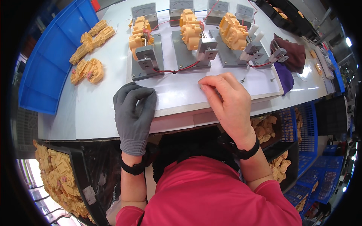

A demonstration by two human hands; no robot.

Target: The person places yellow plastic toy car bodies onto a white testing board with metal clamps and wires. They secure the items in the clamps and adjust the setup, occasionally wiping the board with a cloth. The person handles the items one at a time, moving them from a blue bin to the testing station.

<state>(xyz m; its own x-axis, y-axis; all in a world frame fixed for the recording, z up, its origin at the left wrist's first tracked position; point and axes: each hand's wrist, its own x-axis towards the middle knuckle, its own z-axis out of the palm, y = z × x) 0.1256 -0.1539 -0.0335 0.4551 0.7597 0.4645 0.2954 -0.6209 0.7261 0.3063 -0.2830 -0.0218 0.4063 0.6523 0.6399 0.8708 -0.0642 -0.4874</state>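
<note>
My left hand (134, 107), in a grey knit glove, rests near the front edge of the white board with its fingers curled closed; nothing shows in it. Bare, my right hand (228, 98) lies to its right, thumb and fingertips drawn together, with nothing visible between them. Beyond my hands stand three grey metal fixtures: the left fixture (158, 54), the middle fixture (175, 41) and the right fixture (228, 58). A yellow plastic gear housing sits on each: left housing (139, 37), middle housing (191, 32), right housing (233, 34). Neither hand touches them.
Panel meters (145, 15) stand behind the fixtures, joined by red wires. Loose yellow housings (88, 71) lie at left beside a blue bin (52, 56). A dark cloth (290, 54) is at right. Below the table, a black crate (81, 177) holds many yellow parts; blue baskets (311, 128) stand opposite.
</note>
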